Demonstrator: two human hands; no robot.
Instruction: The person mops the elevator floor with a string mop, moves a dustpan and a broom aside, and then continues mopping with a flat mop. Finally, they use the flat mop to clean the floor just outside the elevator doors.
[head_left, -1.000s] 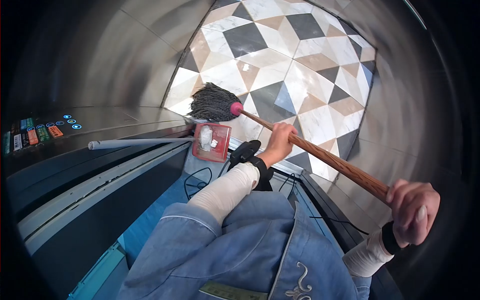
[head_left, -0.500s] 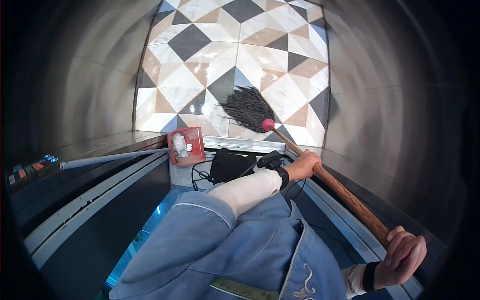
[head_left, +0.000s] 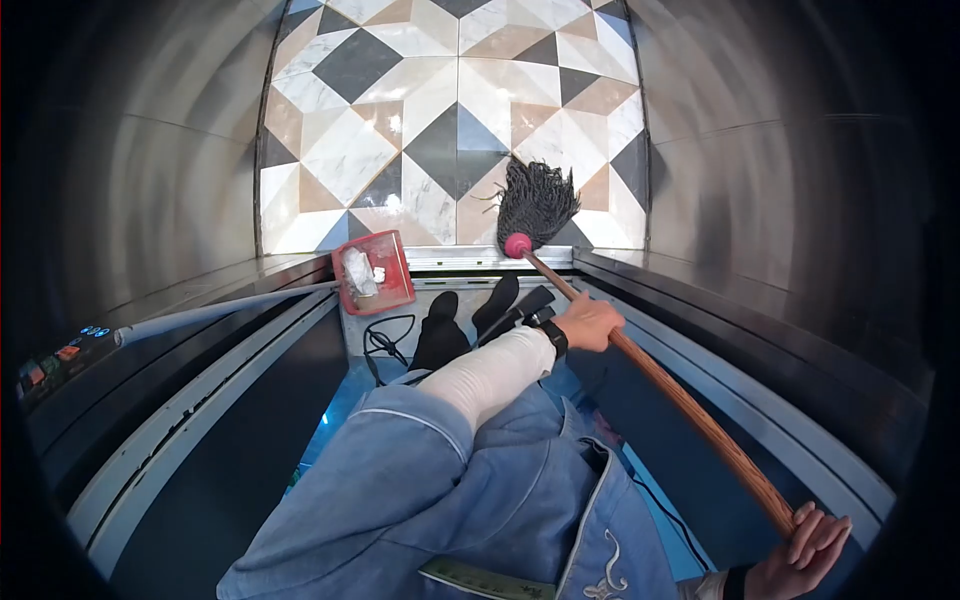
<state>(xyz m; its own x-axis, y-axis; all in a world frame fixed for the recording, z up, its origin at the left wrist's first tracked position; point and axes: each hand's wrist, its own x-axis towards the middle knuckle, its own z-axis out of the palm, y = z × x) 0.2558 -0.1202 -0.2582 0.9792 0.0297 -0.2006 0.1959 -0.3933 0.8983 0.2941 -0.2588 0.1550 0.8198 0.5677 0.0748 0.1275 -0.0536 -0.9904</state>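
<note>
A mop point(head_left: 700, 415) with a brown wooden handle runs diagonally from the lower right up to the centre. Its dark grey string head point(head_left: 540, 200) lies on the tiled floor just past the metal door sill, joined by a pink collar. My left hand point(head_left: 587, 322) is closed around the middle of the handle, below a dark wristband and a pale sleeve. At the handle's top end my right hand point(head_left: 805, 550) grips it, with fingers curled. A dark device with a cable hangs near my left wrist, partly hidden by it.
A red dustpan point(head_left: 400, 270) with crumpled white paper in it stands left of the sill, its grey handle point(head_left: 220, 312) leaning left. Metal walls flank the patterned tile floor point(head_left: 365, 150). The sill point(head_left: 470, 258) crosses before my dark shoes point(head_left: 497, 303). A black cable point(head_left: 385, 345) hangs near the dustpan.
The mop head has swung right and its strands now point away from me. The pink collar has moved slightly left and closer to the sill. My right hand has moved lower in view.
</note>
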